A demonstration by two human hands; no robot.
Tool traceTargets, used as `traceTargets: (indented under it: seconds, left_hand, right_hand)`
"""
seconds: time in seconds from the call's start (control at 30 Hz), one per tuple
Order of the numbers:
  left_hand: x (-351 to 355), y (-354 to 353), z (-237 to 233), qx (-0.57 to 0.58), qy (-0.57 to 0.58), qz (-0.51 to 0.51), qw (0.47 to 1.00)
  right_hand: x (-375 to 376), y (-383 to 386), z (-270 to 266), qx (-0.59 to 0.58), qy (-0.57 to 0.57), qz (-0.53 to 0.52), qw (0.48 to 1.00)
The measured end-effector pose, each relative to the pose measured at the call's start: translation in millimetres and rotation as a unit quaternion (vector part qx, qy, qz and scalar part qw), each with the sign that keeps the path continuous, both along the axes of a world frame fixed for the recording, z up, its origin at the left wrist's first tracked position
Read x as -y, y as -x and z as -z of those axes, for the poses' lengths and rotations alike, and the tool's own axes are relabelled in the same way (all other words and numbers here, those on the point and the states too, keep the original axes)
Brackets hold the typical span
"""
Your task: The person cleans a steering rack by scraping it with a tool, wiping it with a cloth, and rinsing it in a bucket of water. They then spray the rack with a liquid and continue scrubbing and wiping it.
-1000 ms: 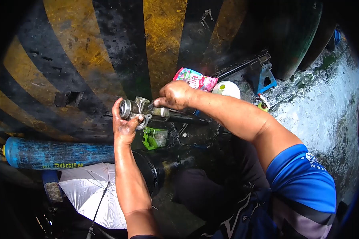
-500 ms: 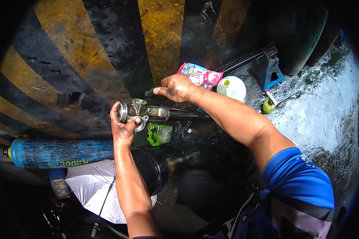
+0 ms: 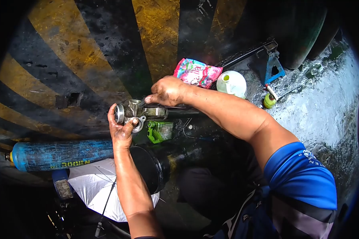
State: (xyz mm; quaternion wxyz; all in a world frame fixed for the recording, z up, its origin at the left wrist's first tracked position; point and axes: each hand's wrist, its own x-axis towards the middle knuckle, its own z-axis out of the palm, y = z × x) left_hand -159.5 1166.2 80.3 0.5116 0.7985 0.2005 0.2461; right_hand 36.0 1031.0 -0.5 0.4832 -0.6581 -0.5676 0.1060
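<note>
My left hand [image 3: 121,130] grips a metal housing with several round openings [image 3: 134,115], its thumb over a flanged ring and its fingers behind the wide collar at the left. My right hand [image 3: 167,91] is closed, its fingertips pinching a small dark grey scrap [image 3: 142,103], whose kind I cannot make out. That scrap is at the upper opening of the housing, and the fingers partly hide it. Just below the housing lies a bright green plastic container [image 3: 159,132].
A pink bag [image 3: 197,73] and a white jug [image 3: 231,84] stand beyond my right forearm. Farther right are a blue stand [image 3: 274,71] and a yellow-green bottle [image 3: 269,101]. At lower left lie a blue nitrogen cylinder [image 3: 64,153] and an open white umbrella [image 3: 95,187].
My right hand has moved left and down, bringing the dark scrap to the upper opening of the housing. My left hand still holds the housing, shifted slightly left.
</note>
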Motion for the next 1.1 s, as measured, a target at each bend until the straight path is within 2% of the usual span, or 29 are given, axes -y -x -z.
traceTargets:
  seconds: [0.03,0.07,0.1,0.17,0.23,0.3,0.4,0.5,0.53,0.63,0.67,0.77,0.83,0.87,0.9,1.0,1.1]
  left_hand:
    - [4,-1,0,-0.003,0.004,-0.004,1.000]
    - [7,-2,-1,-0.009,-0.002,-0.004,1.000]
    - [11,-1,-5,-0.017,-0.011,-0.001,1.000]
    - [10,2,-6,-0.020,-0.013,-0.010,1.000]
    - [13,3,-5,-0.010,0.012,0.005,1.000]
    - [18,7,-2,-0.005,0.018,0.010,1.000]
    - [15,9,-5,-0.023,-0.003,0.013,1.000]
    - [19,9,-2,0.002,0.003,0.050,0.999]
    - [26,10,-5,-0.006,-0.007,0.037,0.999]
    - [31,8,-4,-0.015,-0.023,0.010,1.000]
    - [34,7,-4,-0.017,-0.057,0.006,0.998]
    - [35,2,1,-0.003,-0.057,-0.023,0.998]
    - [38,3,3,-0.005,-0.031,-0.030,0.999]
    - [37,3,3,-0.009,-0.052,-0.029,0.998]
    - [35,1,2,-0.011,-0.075,-0.024,0.997]
    - [39,-11,-1,-0.006,-0.046,-0.023,0.999]
    - [36,-14,-5,-0.022,-0.030,-0.014,0.999]
  right_hand:
    - [-3,9,-3,0.004,-0.049,-0.037,0.998]
    - [-4,16,-9,-0.019,0.011,-0.046,0.999]
    - [-7,6,5,0.037,-0.033,-0.065,0.997]
    - [3,0,-10,0.033,0.098,-0.017,0.994]
    - [11,5,-21,0.041,0.061,-0.078,0.994]
    - [13,11,-27,0.035,0.096,-0.091,0.991]
    - [18,1,-43,0.081,0.226,-0.078,0.968]
    - [27,12,-51,0.059,0.212,-0.098,0.971]
    - [33,10,-51,0.082,0.174,-0.088,0.977]
    - [40,6,-63,0.107,0.250,-0.057,0.961]
    - [41,8,-63,0.108,0.251,-0.055,0.960]
    - [50,10,-63,0.066,0.253,-0.043,0.964]
    - [51,0,-68,0.079,0.277,-0.025,0.957]
    - [49,-13,-69,0.139,0.312,-0.023,0.939]
    - [49,-16,-62,0.109,0.293,-0.023,0.950]
    - [50,-2,-75,0.081,0.236,-0.042,0.967]
    - [46,-13,-59,0.106,0.284,-0.057,0.951]
